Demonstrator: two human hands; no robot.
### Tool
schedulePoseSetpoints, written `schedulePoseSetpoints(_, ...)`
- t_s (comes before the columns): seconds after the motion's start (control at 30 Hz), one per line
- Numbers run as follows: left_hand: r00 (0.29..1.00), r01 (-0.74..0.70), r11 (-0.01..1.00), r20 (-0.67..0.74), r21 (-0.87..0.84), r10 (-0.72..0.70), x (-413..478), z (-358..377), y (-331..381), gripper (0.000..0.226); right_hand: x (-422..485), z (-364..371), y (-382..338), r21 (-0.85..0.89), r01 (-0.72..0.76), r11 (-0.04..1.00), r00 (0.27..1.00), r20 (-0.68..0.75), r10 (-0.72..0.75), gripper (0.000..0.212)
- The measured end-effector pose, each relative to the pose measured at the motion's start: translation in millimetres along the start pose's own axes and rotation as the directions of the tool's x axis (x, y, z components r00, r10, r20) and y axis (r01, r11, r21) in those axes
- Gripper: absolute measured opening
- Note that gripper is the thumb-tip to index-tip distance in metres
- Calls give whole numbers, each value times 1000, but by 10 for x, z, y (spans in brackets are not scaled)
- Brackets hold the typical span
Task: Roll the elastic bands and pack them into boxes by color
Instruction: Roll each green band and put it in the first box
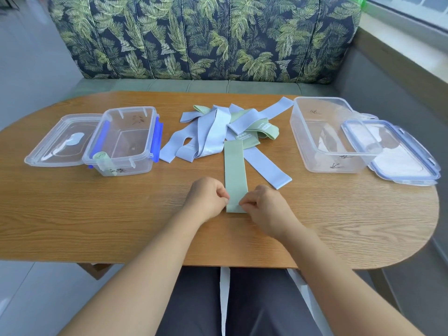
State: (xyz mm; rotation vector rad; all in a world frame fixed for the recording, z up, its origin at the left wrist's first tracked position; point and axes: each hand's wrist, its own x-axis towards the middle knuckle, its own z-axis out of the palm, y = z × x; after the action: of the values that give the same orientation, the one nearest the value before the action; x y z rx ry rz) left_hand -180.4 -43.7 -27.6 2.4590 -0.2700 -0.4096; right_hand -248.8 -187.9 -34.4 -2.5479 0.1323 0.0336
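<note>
At left | blue-clipped box [132,139]: rolled green band [103,161] | right box [322,132]: lid [400,156] beside

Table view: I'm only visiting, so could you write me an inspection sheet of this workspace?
Surface: wooden table with rounded ends.
Job's things: flat green band lies lengthwise at centre; pile of blue and green bands behind it; left box holds one rolled green band; right box, no bands seen inside.
Clutter: left lid beside the left box; right lid beside the right box.
Hands: left hand and right hand both pinch the flat green band's near end.
Cables: nothing seen.
Surroundings: leaf-print sofa behind the table; window ledge at right.
</note>
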Motion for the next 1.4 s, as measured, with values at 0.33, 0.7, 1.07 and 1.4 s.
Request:
schedulePoseSetpoints(0.33, 978, -211, 977, -7, -28, 211, -279, 91, -107, 20, 169, -169, 85, 269, -166, 949, 975, 190, 116, 2)
schedulePoseSetpoints(0.7, 979, -191, 982, -76, 6, 191, -185, 136, -136, 13, 156, -35, 74, 364, -310, 879, 948, 46, 315, 20)
schedulePoseSetpoints(1.07, 998, -54, 998, 25, -21, 55, -49, 20, -18, 7, -29, 49, 9, 513, -383, 768, 882, -45, 470, 11)
schedulePoseSetpoints(1.4, 980, 64, 988, -178, -139, -89, -164, 171, -16, 18, 129, -20, 55, 484, -445, 753, 872, 43, 487, 19)
